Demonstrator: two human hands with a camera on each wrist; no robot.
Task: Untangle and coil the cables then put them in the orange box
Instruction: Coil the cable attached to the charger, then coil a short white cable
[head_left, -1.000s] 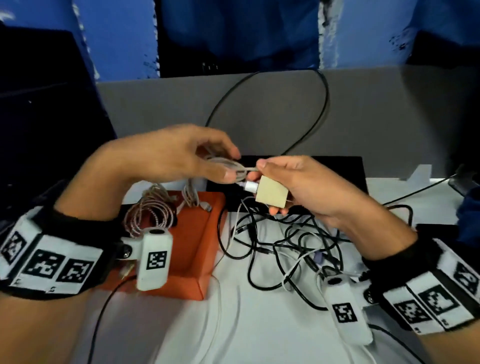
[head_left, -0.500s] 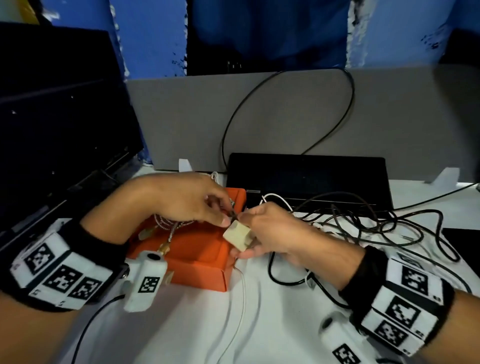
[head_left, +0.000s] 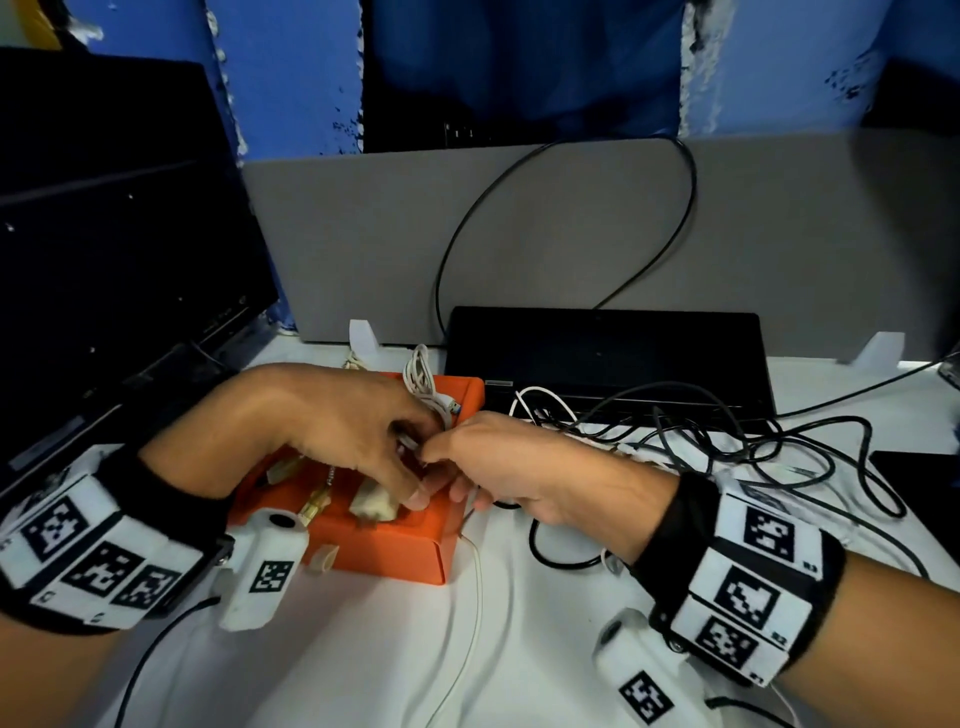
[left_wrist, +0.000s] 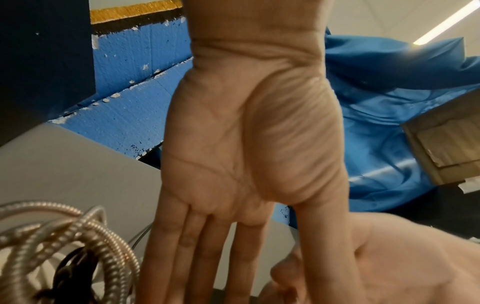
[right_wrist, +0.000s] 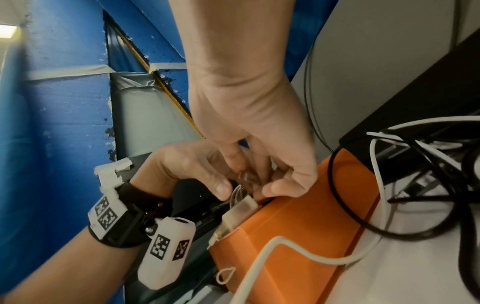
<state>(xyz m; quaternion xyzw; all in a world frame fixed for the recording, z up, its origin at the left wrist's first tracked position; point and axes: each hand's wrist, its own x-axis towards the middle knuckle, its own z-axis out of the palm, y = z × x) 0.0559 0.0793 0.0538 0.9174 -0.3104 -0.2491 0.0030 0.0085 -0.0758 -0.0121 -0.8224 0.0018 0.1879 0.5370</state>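
Note:
The orange box stands left of centre on the white table, and both hands meet over its right side. My left hand reaches down into it; the left wrist view shows its fingers straight, tips out of frame. My right hand has curled fingers that pinch thin pale cable loops just above a cream charger block lying at the box's rim. A silver braided cable lies coiled in the box. A white coiled cable leans at its far edge. A tangle of black and white cables lies to the right.
A loose cream cable runs from the box's front corner toward me. Behind the tangle lies a flat black device, with a grey partition behind it. A dark monitor fills the left side.
Both hands have come down from mid-air and leftward to the orange box with the charger block and its coiled cable. The block now lies at the box's rim.

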